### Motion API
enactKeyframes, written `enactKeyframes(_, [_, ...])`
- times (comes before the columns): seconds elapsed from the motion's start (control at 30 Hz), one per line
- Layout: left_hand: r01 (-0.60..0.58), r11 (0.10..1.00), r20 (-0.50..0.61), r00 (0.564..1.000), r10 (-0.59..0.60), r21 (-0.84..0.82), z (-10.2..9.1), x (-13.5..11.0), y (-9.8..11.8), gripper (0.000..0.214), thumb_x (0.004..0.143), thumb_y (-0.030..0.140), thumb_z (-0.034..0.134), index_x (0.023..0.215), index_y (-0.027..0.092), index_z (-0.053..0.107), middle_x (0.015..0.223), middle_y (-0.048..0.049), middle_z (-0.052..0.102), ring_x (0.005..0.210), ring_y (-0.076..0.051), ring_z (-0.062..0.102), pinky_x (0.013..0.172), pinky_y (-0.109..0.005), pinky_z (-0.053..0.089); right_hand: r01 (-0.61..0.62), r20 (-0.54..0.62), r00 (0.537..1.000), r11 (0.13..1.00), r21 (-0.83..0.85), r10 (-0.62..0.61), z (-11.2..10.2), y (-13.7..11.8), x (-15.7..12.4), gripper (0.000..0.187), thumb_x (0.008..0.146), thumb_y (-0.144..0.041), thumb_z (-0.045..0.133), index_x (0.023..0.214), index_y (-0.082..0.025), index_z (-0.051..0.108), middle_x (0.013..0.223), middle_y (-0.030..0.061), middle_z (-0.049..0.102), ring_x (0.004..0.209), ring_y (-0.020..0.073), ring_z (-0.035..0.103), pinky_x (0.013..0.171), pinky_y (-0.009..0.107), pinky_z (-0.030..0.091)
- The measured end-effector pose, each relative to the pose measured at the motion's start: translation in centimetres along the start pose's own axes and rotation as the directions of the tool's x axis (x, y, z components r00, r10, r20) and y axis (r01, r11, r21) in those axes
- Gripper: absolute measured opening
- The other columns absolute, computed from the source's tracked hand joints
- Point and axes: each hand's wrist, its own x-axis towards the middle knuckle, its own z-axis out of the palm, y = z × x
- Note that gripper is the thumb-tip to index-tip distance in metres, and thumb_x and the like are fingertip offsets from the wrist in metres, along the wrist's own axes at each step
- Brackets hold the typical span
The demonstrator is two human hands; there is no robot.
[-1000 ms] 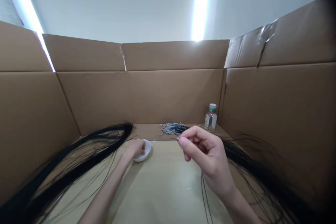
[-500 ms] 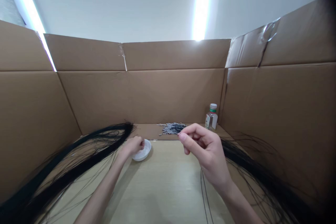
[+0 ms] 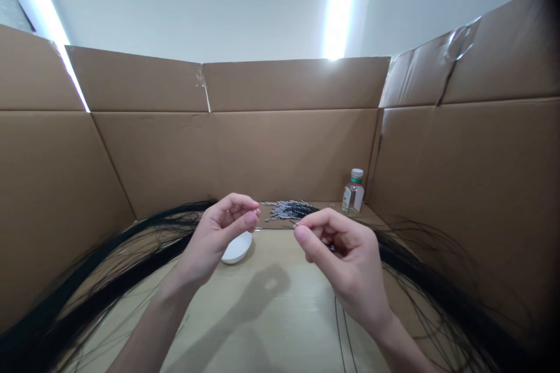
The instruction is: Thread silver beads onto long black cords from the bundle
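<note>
My left hand (image 3: 214, 236) is raised above and beside the white bowl (image 3: 237, 250), thumb and forefinger closed on a tiny pale bead (image 3: 257, 211). My right hand (image 3: 352, 262) pinches a thin black cord (image 3: 292, 223), whose short end sticks out to the left between thumb and forefinger. A gap separates the two hands. Two dark strands (image 3: 339, 326) hang below my right hand. Behind it lies a bundle of black cords with silvery beads (image 3: 289, 210). My left hand partly covers the bowl, and its contents are hard to see.
Thick bundles of long black cord lie along the left (image 3: 100, 262) and the right (image 3: 429, 280). A clear bottle with a white cap (image 3: 353, 193) stands in the back right corner. Tall cardboard walls (image 3: 289, 151) enclose the pale table (image 3: 271, 326).
My left hand has come out of the bowl and moved up and right, toward my right hand, with a small bead between its fingertips. My right hand has hardly moved.
</note>
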Motion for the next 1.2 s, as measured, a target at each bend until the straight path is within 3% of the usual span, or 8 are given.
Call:
enactKeyframes(0.13, [-0.002, 0.996, -0.010, 1.000, 0.001, -0.088, 0.8, -1.4, 0.1, 0.014, 0.086, 0.036, 0.082, 0.093, 0.026, 0.077, 0.087, 0.0003, 0.070, 0.076, -0.010, 0.059, 0.069, -0.019, 0.047, 0.067, 0.001, 0.998, 0.997, -0.047, -0.067, 0.4, -0.6, -0.8, 0.015, 0.094, -0.027, 0.066, 0.080, -0.020, 0.069, 0.058, -0.0053, 0.049, 0.048, 0.0075, 0.034, 0.042, 0.022, 0.025])
enactKeyframes(0.37, [0.011, 0.991, 0.007, 1.000, -0.010, -0.136, 1.6, -2.3, 0.0, 0.010, 0.085, 0.035, 0.084, 0.090, 0.029, 0.078, 0.087, 0.0031, 0.070, 0.076, -0.008, 0.060, 0.071, -0.016, 0.049, 0.180, 0.025, 0.984, 0.975, -0.130, -0.178, 1.2, -1.1, -1.3, 0.012, 0.093, -0.019, 0.064, 0.082, -0.020, 0.069, 0.059, -0.0060, 0.051, 0.046, 0.0066, 0.029, 0.039, 0.024, 0.021])
enactKeyframes(0.63, [-0.077, 0.983, 0.104, 0.990, 0.095, -0.170, 2.6, -2.6, 0.2, 0.004, 0.090, 0.032, 0.078, 0.092, 0.032, 0.082, 0.085, 0.0022, 0.066, 0.076, -0.008, 0.057, 0.070, -0.017, 0.049, 0.214, 0.025, 0.977, 0.964, -0.158, -0.212, 1.1, -0.9, -1.4, 0.009, 0.093, -0.018, 0.065, 0.087, -0.020, 0.070, 0.061, -0.0061, 0.054, 0.046, 0.0063, 0.031, 0.039, 0.024, 0.023])
enactKeyframes(0.83, [0.003, 0.983, 0.048, 0.999, 0.006, -0.185, 2.7, -2.9, 0.0, 0.017, 0.085, 0.031, 0.084, 0.101, 0.033, 0.079, 0.086, 0.0023, 0.070, 0.079, -0.009, 0.063, 0.075, -0.017, 0.053, 0.219, 0.026, 0.976, 0.959, -0.181, -0.218, 1.2, -0.9, -1.5, 0.010, 0.093, -0.017, 0.065, 0.085, -0.019, 0.070, 0.061, -0.0053, 0.055, 0.046, 0.0064, 0.032, 0.040, 0.024, 0.024])
enactKeyframes(1.2, [-0.022, 0.986, 0.016, 1.000, 0.025, -0.164, 2.7, -3.0, 0.0, 0.021, 0.084, 0.027, 0.084, 0.103, 0.029, 0.076, 0.087, 0.0016, 0.072, 0.077, -0.009, 0.064, 0.071, -0.015, 0.053, 0.255, 0.033, 0.967, 0.937, -0.237, -0.254, 1.2, -0.5, -1.7, 0.010, 0.092, -0.015, 0.065, 0.084, -0.019, 0.068, 0.064, -0.0056, 0.058, 0.047, 0.0056, 0.038, 0.041, 0.023, 0.028])
